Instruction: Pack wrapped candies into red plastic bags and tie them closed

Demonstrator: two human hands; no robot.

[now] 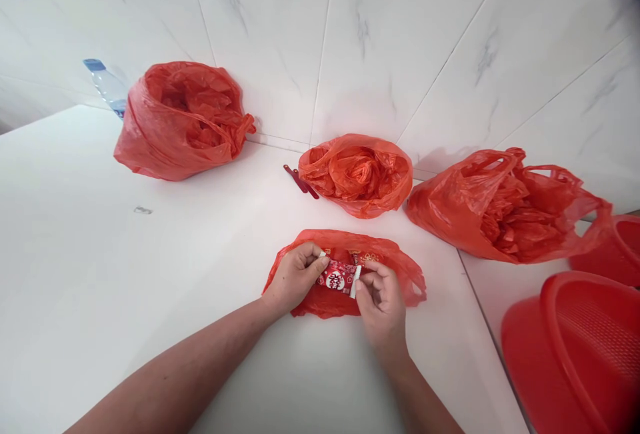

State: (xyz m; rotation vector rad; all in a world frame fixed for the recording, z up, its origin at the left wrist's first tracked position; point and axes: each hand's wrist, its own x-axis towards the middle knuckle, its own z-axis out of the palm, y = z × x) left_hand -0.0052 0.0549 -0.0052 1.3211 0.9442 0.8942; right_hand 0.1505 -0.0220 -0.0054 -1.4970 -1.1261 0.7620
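Note:
Between my two hands is a small wrapped candy [337,278], red with white crimped ends and a white round label. My left hand [295,277] pinches its left end between thumb and finger. At the right end, my right hand [381,297] pinches the other white crimp. Directly beneath lies a spread-out red plastic bag [325,304] on the white table [210,274]. Red packets with gold print [367,259] show inside that bag, partly hidden by the candy and my fingers.
Behind stand three fuller red bags: one at left [165,134], one in the middle [357,181], one at right [500,214]. Dark red strips [301,181] lie beside the middle bag. A plastic bottle [106,84] leans by the tiled wall. Red baskets [537,347] stand at right.

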